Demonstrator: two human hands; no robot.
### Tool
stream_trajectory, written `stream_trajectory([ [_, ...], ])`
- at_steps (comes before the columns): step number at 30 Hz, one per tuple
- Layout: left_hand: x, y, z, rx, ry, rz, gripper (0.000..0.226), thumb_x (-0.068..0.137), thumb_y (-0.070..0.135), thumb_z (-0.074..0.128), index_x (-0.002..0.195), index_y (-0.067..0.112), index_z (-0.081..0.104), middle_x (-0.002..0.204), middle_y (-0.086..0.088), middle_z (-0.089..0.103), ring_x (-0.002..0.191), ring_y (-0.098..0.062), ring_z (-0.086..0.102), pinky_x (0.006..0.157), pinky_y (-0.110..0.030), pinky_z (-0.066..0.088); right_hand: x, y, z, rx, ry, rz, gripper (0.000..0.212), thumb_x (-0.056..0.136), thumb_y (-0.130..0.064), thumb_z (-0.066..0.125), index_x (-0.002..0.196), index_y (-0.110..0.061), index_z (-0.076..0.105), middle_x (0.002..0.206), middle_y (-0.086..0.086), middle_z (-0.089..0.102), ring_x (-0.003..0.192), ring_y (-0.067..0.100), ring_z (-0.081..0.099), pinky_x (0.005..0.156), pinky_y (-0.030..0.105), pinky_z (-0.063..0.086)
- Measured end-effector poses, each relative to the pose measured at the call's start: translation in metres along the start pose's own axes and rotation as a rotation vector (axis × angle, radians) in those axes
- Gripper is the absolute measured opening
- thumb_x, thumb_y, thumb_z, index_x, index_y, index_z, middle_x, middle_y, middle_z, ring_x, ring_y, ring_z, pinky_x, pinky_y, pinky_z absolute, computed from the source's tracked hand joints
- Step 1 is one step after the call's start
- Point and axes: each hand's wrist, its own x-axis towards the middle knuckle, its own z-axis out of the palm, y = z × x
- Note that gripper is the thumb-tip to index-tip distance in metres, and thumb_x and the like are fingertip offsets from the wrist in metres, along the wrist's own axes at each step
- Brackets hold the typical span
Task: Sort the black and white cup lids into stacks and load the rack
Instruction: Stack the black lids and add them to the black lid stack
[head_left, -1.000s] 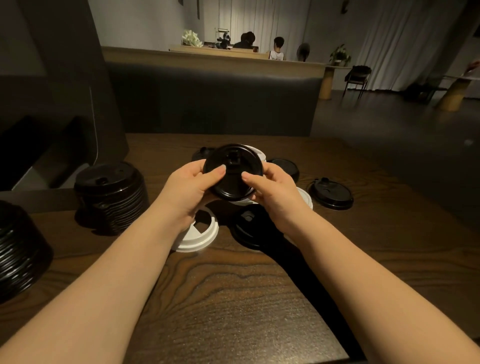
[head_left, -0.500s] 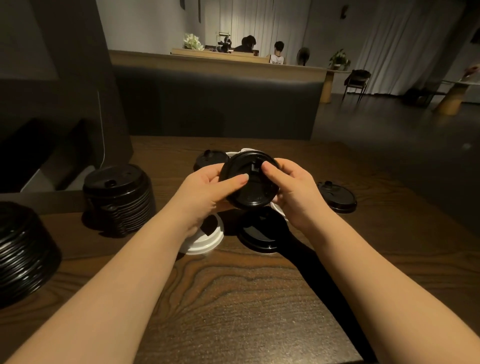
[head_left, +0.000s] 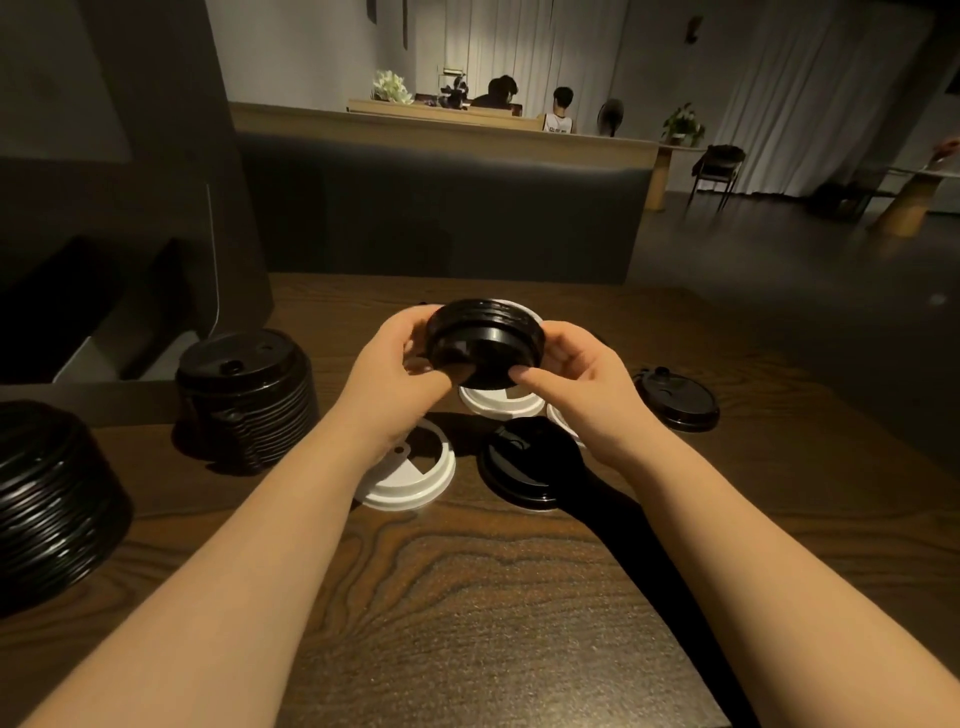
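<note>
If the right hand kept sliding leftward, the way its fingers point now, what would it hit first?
Nothing new: the right hand already grips the small stack of black plastic cup lids. Pushing on would likely carry that stack into the left hand, which holds its other side; depth is hard to judge.

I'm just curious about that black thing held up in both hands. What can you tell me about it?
It is a small stack of black lids, round, glossy plastic by the look, with ribbed rims showing along the top edge. It is held above the table, tilted so its flat face points toward the camera. The left hand and right hand grip opposite sides, thumbs on the near face.
</note>
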Motion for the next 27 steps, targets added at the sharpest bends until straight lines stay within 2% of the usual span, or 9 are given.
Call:
stream_trajectory([
  [2, -0.002, 0.004, -0.003, 0.091, -0.021, 0.116, 0.063, 0.079, -0.007, 0.064, 0.113, 0.044, 0.048, 0.116, 0.025, 0.050, 0.115, 0.001, 0.049, 0.098, -0.021, 0.042, 0.000, -0.002, -0.002, -0.018, -0.037, -0.016, 0.031, 0.083, 0.008, 0.063, 0.101, -0.018, 0.064, 0.098, -0.006, 0.069, 0.099, 0.009, 0.065, 0.085, 0.022, 0.051],
  [5, -0.004, 0.004, -0.004, 0.255, -0.062, 0.192, 0.056, 0.079, -0.003, 0.065, 0.099, 0.047, 0.051, 0.103, 0.024, 0.056, 0.102, 0.006, 0.052, 0.086, -0.012, 0.039, 0.000, -0.003, -0.006, -0.142, -0.092, -0.009, 0.032, 0.082, 0.005, 0.066, 0.096, -0.024, 0.064, 0.094, -0.012, 0.068, 0.097, 0.005, 0.064, 0.086, 0.022, 0.050],
  [7, -0.004, 0.001, -0.004, 0.335, -0.045, 0.218, 0.047, 0.080, -0.001, 0.065, 0.089, 0.044, 0.052, 0.091, 0.020, 0.058, 0.092, 0.003, 0.053, 0.079, -0.014, 0.039, 0.000, -0.002, -0.007, -0.210, -0.105, 0.017, 0.034, 0.081, -0.001, 0.070, 0.102, -0.027, 0.062, 0.104, -0.012, 0.065, 0.103, 0.004, 0.061, 0.090, 0.024, 0.049],
  [10, -0.003, -0.001, -0.005, 0.366, -0.011, 0.223, 0.043, 0.080, 0.000, 0.067, 0.083, 0.041, 0.053, 0.085, 0.018, 0.058, 0.086, 0.001, 0.054, 0.073, -0.014, 0.037, 0.000, 0.001, -0.005, -0.356, -0.149, 0.014, 0.054, 0.080, -0.011, 0.073, 0.120, -0.037, 0.048, 0.121, -0.020, 0.053, 0.117, -0.001, 0.052, 0.098, 0.019, 0.044],
  [13, -0.002, 0.001, -0.005, 0.350, -0.023, 0.213, 0.042, 0.078, 0.001, 0.070, 0.080, 0.040, 0.055, 0.084, 0.013, 0.061, 0.086, -0.004, 0.056, 0.075, -0.019, 0.042, -0.001, 0.002, -0.002, -0.406, -0.092, -0.061, 0.041, 0.084, -0.010, 0.069, 0.116, -0.031, 0.056, 0.111, -0.017, 0.061, 0.105, 0.000, 0.058, 0.090, 0.017, 0.048],
  [18, -0.002, 0.005, -0.001, 0.061, -0.071, 0.066, 0.043, 0.078, 0.008, 0.074, 0.098, 0.040, 0.054, 0.106, 0.017, 0.059, 0.101, -0.001, 0.057, 0.087, -0.018, 0.047, 0.000, -0.002, -0.004, -0.192, -0.082, -0.014, 0.032, 0.084, 0.000, 0.066, 0.101, -0.027, 0.064, 0.088, -0.018, 0.071, 0.091, -0.001, 0.065, 0.077, 0.014, 0.049],
  [20, 0.000, 0.003, -0.002, -0.032, -0.146, -0.037, 0.040, 0.079, 0.013, 0.075, 0.109, 0.032, 0.057, 0.111, 0.009, 0.064, 0.103, -0.005, 0.062, 0.088, -0.021, 0.051, 0.001, -0.002, -0.004, -0.080, -0.089, 0.041, 0.030, 0.085, -0.002, 0.065, 0.106, -0.023, 0.064, 0.094, -0.010, 0.073, 0.095, 0.008, 0.068, 0.077, 0.019, 0.052],
  [23, 0.000, 0.003, -0.003, -0.038, -0.145, -0.123, 0.022, 0.083, 0.015, 0.071, 0.105, 0.018, 0.067, 0.101, -0.002, 0.072, 0.095, -0.014, 0.069, 0.081, -0.027, 0.056, 0.001, 0.001, -0.001, 0.000, -0.081, 0.097, 0.033, 0.086, -0.005, 0.064, 0.115, -0.019, 0.061, 0.099, -0.005, 0.072, 0.095, 0.012, 0.069, 0.074, 0.021, 0.054],
  [27, 0.001, 0.000, -0.003, -0.131, -0.155, -0.194, 0.021, 0.083, 0.014, 0.070, 0.104, 0.012, 0.068, 0.101, -0.008, 0.072, 0.093, -0.019, 0.071, 0.082, -0.034, 0.058, 0.001, 0.007, 0.000, 0.035, -0.096, 0.191, 0.054, 0.081, -0.012, 0.071, 0.130, -0.020, 0.052, 0.117, -0.001, 0.066, 0.106, 0.014, 0.065, 0.086, 0.031, 0.055],
])
